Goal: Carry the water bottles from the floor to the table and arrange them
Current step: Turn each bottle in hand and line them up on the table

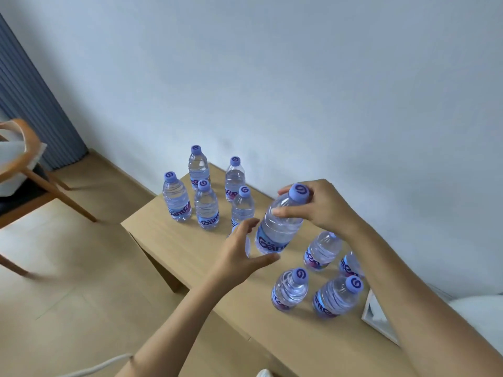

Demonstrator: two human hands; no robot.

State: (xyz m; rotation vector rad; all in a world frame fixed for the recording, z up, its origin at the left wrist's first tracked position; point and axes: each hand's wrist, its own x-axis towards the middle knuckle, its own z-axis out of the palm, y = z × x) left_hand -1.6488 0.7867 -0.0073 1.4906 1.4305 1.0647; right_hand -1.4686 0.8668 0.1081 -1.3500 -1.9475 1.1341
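Up front, the right hand (324,205) grips a clear water bottle (280,224) with a purple cap and blue label by its neck, tilted above the light wooden table (174,240); the left hand (239,254) spreads open beside it. Five bottles stand far left, four near right, one behind the left hand. A chair (24,170) sits left by the pale wall (299,77).

Wooden chair (32,170) w/ dark seat at left; white picture frame (377,317) on table's right end.
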